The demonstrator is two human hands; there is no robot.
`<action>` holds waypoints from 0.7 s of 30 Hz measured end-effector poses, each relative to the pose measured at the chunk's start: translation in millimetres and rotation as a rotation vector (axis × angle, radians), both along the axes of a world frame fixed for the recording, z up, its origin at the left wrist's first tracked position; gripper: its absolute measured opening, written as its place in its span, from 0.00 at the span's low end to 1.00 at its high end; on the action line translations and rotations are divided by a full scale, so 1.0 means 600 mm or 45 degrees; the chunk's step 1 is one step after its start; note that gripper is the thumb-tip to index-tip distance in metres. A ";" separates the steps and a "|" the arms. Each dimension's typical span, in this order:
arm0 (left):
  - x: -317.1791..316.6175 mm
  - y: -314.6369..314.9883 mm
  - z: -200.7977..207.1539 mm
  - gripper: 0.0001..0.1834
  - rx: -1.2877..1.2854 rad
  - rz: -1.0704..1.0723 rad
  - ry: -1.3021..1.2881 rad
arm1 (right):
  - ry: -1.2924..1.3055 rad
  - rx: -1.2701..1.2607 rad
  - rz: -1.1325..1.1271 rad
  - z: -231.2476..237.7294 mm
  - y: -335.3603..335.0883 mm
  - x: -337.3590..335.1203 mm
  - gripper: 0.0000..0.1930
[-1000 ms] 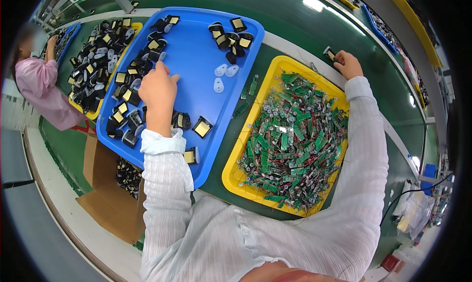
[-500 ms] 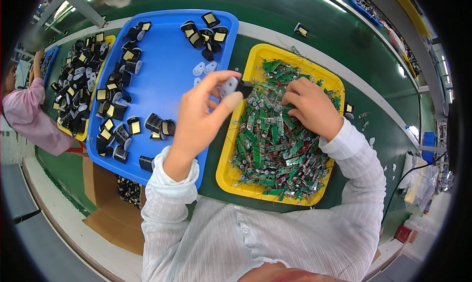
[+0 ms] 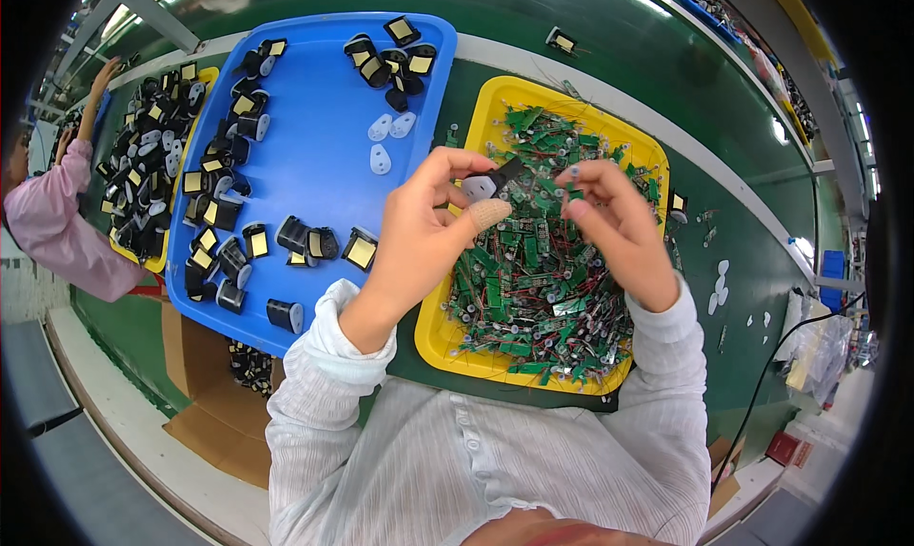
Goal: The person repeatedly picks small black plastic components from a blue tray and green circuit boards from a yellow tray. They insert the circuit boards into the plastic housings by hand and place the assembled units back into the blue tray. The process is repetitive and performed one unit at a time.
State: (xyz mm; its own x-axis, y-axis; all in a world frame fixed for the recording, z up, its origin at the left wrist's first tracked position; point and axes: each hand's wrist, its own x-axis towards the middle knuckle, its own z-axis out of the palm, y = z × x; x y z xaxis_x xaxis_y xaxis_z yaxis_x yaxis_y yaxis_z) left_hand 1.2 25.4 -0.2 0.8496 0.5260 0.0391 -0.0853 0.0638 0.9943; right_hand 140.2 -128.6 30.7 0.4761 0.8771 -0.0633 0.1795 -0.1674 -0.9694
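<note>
My left hand [image 3: 414, 237] grips a small black plastic housing with a light grey end cap [image 3: 479, 187]; a bandage-like cover wraps the thumb. My right hand [image 3: 619, 222] is just across from it, its thumb and fingers pinching a small green circuit board [image 3: 573, 192]. Both hands are above a yellow tray [image 3: 433, 341] heaped with green circuit boards [image 3: 514, 289] and thin wires. To the left, a blue tray [image 3: 314, 118] carries black housings with pale yellow pads [image 3: 224, 213] along its left side and in its far right corner. Three loose grey caps [image 3: 380, 158] lie near its right wall.
A second yellow tray [image 3: 157, 263] full of housings is at far left, beside a person in a pink sleeve [image 3: 71, 213]. Below the blue tray is an open cardboard box [image 3: 219, 432]. White pieces [image 3: 721, 279] and a black cable [image 3: 762, 394] are at right.
My right hand has lifted from the heap with a circuit board and turned toward my left hand. My left hand has moved right and slightly down with the housing. The person's arm at left has risen.
</note>
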 end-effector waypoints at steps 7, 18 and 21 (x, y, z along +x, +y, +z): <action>0.007 -0.018 -0.007 0.16 -0.087 -0.055 0.085 | 0.047 0.229 -0.109 -0.040 0.013 -0.036 0.07; 0.009 -0.045 -0.019 0.13 -0.216 -0.197 -0.160 | -0.660 0.359 -0.182 -0.027 0.003 -0.038 0.19; 0.009 -0.046 -0.019 0.13 -0.181 -0.188 -0.189 | -0.770 0.298 -0.125 -0.018 0.000 -0.039 0.20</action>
